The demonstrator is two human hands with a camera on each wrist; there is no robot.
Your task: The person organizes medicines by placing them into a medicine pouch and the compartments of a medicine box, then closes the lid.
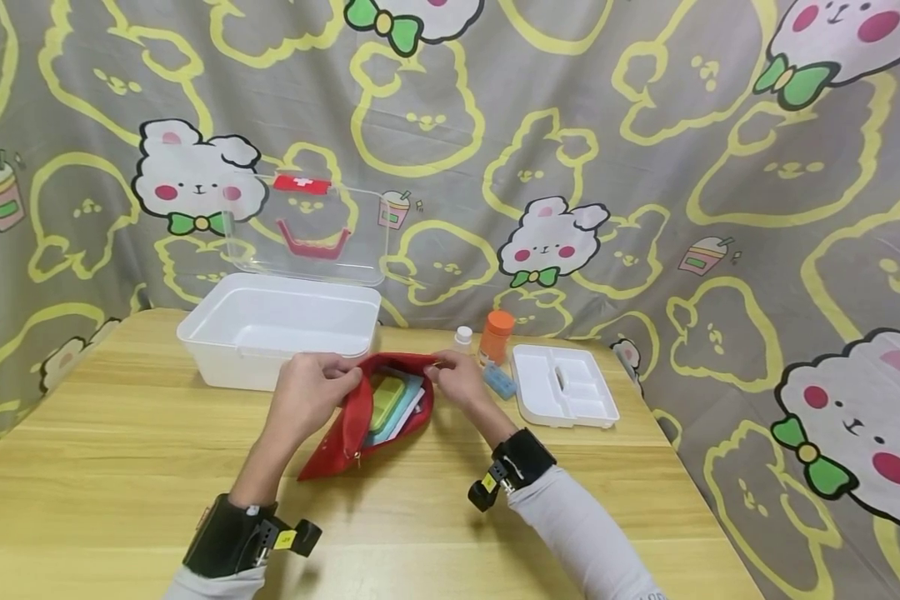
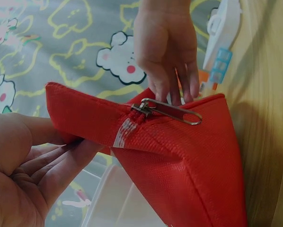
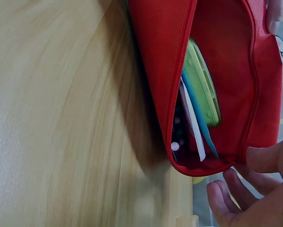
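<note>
A red zip pouch is held above the table with its mouth unzipped and spread. My left hand pinches the rim at one end, thumb on one side and fingers on the other. At the opposite end my right hand pinches the rim between thumb and finger, as the right wrist view shows. Inside the pouch sit a green case, a thin blue item and a white flat item; small dark items beside them are unclear. The metal zip pull hangs near the left end.
Behind the left hand stands a white box, its clear lid raised. On the right are a white-capped bottle, an orange bottle, a small blue compartment case and a white divided tray. A patterned curtain hangs behind.
</note>
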